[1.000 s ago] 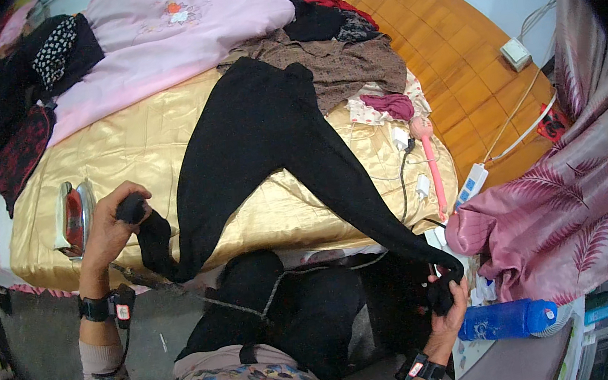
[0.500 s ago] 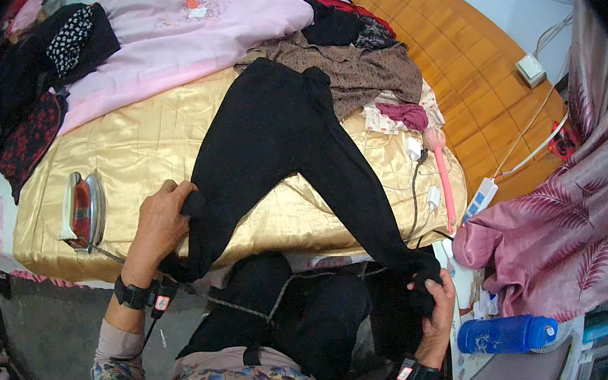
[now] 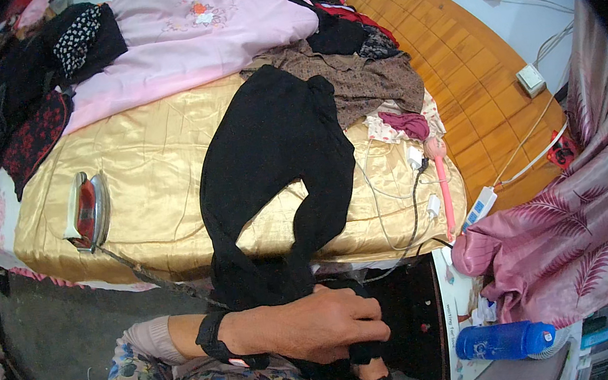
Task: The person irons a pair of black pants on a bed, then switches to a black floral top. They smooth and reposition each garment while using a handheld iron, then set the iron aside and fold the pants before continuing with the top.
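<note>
A blue bottle [image 3: 496, 342] lies on its side near a pink curtain [image 3: 552, 235] (printed with leaves). A socket strip [image 3: 479, 207] sits by the wooden headboard [image 3: 456, 72], and a pink round-headed stick [image 3: 445, 192] lies beside a white adapter [image 3: 414, 157].

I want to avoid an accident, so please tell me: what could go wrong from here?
1. The cord of the iron runs over the edge of the gold cover toward the black trousers; a snag might drag the iron.
2. If hot, which I cannot see, the iron could scorch the cover.
3. The trouser legs are bunched near the left hand, beyond the cover, so a pull might slide them off.
</note>
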Available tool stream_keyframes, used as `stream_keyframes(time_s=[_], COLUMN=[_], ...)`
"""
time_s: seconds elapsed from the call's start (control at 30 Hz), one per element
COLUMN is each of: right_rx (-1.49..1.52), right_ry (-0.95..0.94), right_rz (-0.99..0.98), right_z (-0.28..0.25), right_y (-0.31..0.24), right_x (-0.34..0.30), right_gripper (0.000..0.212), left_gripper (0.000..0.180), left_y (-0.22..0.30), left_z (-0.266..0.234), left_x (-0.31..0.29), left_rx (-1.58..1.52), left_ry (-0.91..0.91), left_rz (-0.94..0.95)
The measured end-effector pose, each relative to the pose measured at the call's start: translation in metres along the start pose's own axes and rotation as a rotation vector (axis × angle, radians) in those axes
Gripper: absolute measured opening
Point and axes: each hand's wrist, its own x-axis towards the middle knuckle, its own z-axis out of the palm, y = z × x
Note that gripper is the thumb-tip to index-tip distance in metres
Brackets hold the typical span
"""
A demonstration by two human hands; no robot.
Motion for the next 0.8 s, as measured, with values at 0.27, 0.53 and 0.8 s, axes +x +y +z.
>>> stream_keyframes(time_s=[0.27, 0.53, 0.8], right_rx=[0.044, -0.474, -1.004], right_ry=[0.546, 1.227, 0.811], right_rz=[-0.075, -0.094, 0.052], right_z=[-0.059, -0.138, -0.076], right_y=[0.023, 0.048, 0.069], right_x=[-0.05, -0.092, -0.104], right_gripper=[0.038, 0.037, 0.036], left_gripper=[0.055, 0.059, 0.053], left_y=[-0.046, -0.073, -0.078], left_z=[-0.026, -0.02, 0.003], left_x=[0.025, -0.013, -0.055], left_rx=[-0.195, -0.054, 0.399], left_ry=[0.27, -0.079, -0.446], left_rz=[0.101, -0.131, -0.5])
